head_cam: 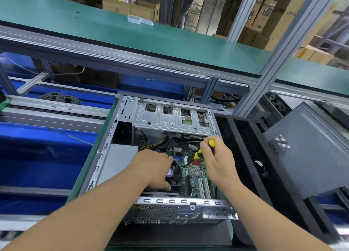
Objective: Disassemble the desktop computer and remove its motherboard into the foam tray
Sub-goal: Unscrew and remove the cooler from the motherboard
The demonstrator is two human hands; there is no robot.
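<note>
A: Where does the desktop computer (162, 156) sit?

B: On its side on the green-edged bench (88, 167), side panel off, interior facing up. The motherboard (196, 177) lies on the floor of the case, still inside it — green board, white slots toward the near edge, a red connector by a finned heatsink.

A: And the person's hands?

B: Both reach into the case. The right hand (217, 161) is curled round a screwdriver (203, 151) with a yellow and black handle; the shaft slants down to the left and its tip meets the board just left of the red connector. The left hand (156, 167) lies over the CPU fan (174, 173), fingers bent down round its black frame, thumb at the near side.

A: Gripping it?

B: It appears to hold the fan — how firmly cannot be told.

A: The foam tray?

B: The black foam tray (245, 156) stands just beside the case on the right, its ribs running away from the viewer. A dark grey panel (306, 150) with vent holes leans over the tray's far right part.

A: Anything else inside the case?

B: A silver drive cage (173, 118) spans the far end, with yellow and black cables (158, 144) below it.
</note>
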